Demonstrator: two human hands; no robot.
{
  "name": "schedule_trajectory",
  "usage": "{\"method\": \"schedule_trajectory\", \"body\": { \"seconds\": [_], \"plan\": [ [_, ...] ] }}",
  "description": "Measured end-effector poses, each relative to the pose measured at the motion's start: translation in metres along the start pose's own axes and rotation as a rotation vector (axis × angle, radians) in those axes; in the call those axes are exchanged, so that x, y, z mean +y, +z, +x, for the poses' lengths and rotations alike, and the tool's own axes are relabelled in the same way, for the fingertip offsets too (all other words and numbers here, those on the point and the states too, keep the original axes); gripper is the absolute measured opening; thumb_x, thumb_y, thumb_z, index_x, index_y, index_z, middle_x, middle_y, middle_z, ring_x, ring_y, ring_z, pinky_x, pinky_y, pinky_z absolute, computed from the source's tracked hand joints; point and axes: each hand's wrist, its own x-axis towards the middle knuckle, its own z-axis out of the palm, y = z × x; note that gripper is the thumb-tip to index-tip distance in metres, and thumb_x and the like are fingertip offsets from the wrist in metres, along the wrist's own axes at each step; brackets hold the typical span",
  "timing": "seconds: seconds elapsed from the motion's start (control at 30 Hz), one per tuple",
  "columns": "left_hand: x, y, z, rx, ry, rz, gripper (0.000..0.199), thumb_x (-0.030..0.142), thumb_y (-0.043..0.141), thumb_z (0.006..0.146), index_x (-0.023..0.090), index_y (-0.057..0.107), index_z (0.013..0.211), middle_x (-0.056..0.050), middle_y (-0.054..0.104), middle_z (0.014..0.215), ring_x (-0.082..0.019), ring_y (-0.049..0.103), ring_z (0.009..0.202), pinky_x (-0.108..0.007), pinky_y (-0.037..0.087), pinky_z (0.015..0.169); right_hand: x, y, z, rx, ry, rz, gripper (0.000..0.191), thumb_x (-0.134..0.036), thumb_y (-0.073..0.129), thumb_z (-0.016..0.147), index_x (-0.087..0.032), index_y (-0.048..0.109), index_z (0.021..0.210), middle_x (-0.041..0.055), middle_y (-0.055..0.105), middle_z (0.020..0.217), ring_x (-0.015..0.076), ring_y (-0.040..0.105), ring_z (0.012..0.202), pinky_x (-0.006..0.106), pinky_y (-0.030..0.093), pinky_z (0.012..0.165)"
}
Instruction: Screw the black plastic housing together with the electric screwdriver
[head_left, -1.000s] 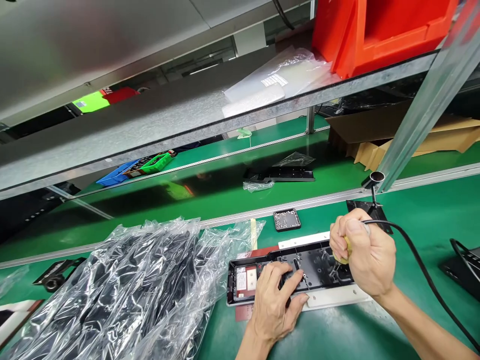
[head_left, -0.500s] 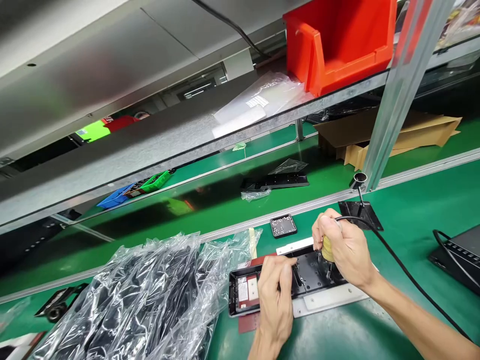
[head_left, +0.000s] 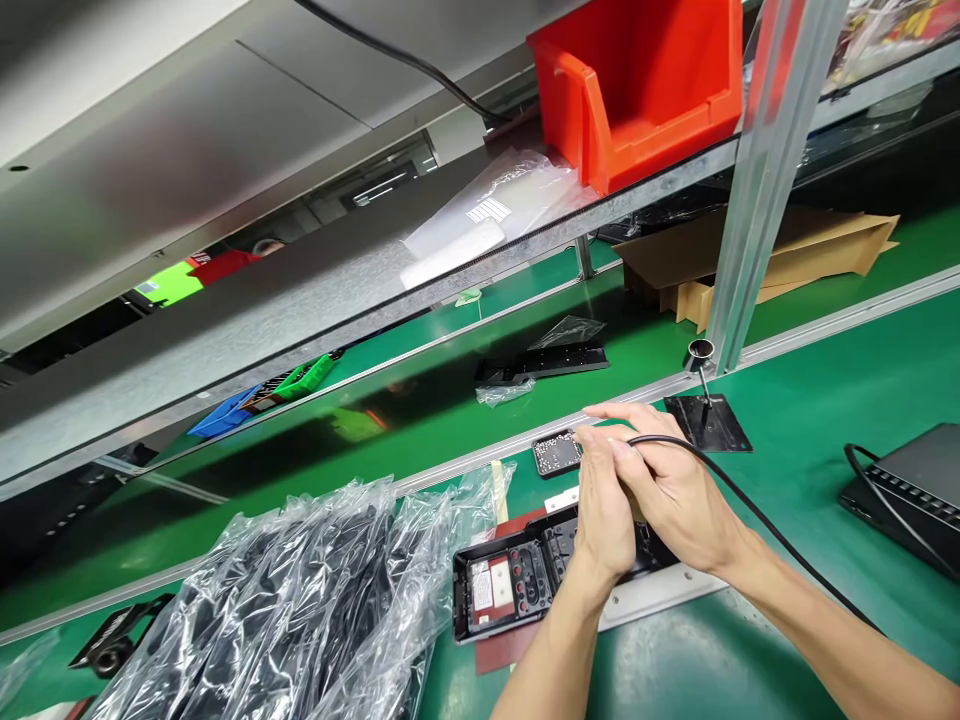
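Observation:
A black plastic panel [head_left: 517,580] with red buttons and a white label lies on a pale metal plate [head_left: 652,595] on the green bench. My right hand [head_left: 679,490] is over the panel's right half, closed on a corded screwdriver whose black cable [head_left: 757,515] trails right. The tool's body is hidden by both hands. My left hand [head_left: 604,505] stands against the right one, back to the camera, fingertips near a small black screw tray [head_left: 555,452]. Whether it grips anything is hidden.
A heap of black parts in clear plastic bags [head_left: 285,600] lies left of the panel. A small black stand with a cup [head_left: 705,412] stands behind my hands, a black device [head_left: 907,490] at the right. Above, a shelf carries a red bin [head_left: 637,80].
My left hand left the panel's middle and rose to meet my right hand, uncovering the buttons. My right hand shifted slightly left and back with the tool. The view tilted up and right.

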Motion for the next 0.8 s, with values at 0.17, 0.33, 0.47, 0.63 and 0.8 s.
{"method": "schedule_trajectory", "body": {
  "seconds": [0.17,0.33,0.47,0.63,0.8],
  "plan": [
    [0.000,0.005,0.000,0.035,0.131,0.096,0.071,0.077,0.031,0.098,0.018,0.072,0.102,-0.014,0.072,0.110,-0.030,0.062,0.121,-0.044,0.047,0.111,0.003,0.000,0.001,-0.013,-0.002,0.013,0.030,-0.029,0.042,0.109,-0.031,0.071,0.117,-0.0006,0.067,0.129,0.0203,0.056,0.127,0.043,0.035,0.110],
    [-0.003,0.011,-0.002,0.072,0.148,0.121,0.075,0.075,0.021,0.100,0.019,0.071,0.098,-0.013,0.070,0.097,-0.028,0.066,0.104,-0.044,0.052,0.099,0.002,0.002,0.000,-0.038,0.042,0.224,0.030,-0.029,0.044,0.108,-0.027,0.072,0.098,0.0001,0.070,0.115,0.0183,0.061,0.114,0.037,0.046,0.100],
    [-0.009,0.012,-0.001,0.142,0.155,0.138,0.072,0.073,0.018,0.102,0.019,0.064,0.091,-0.009,0.064,0.092,-0.022,0.061,0.089,-0.038,0.049,0.089,0.003,0.003,0.000,-0.060,0.100,0.370,0.030,-0.032,0.046,0.107,-0.025,0.072,0.095,0.0028,0.069,0.110,0.0192,0.062,0.109,0.035,0.050,0.094],
    [-0.009,0.015,-0.001,0.135,0.154,0.094,0.069,0.071,0.018,0.103,0.020,0.057,0.078,-0.004,0.057,0.079,-0.018,0.053,0.075,-0.034,0.043,0.078,0.007,0.003,-0.001,-0.071,0.106,0.354,0.030,-0.032,0.047,0.107,-0.026,0.071,0.090,0.0010,0.068,0.097,0.0171,0.061,0.096,0.033,0.049,0.086],
    [-0.010,0.015,-0.003,0.092,0.166,0.088,0.068,0.073,0.019,0.102,0.021,0.051,0.071,-0.001,0.053,0.074,-0.016,0.045,0.071,-0.033,0.040,0.075,0.009,0.003,-0.005,-0.034,0.082,0.335,0.032,-0.032,0.049,0.106,-0.023,0.067,0.082,0.0014,0.065,0.087,0.0168,0.058,0.089,0.032,0.047,0.078]
  ]
}}
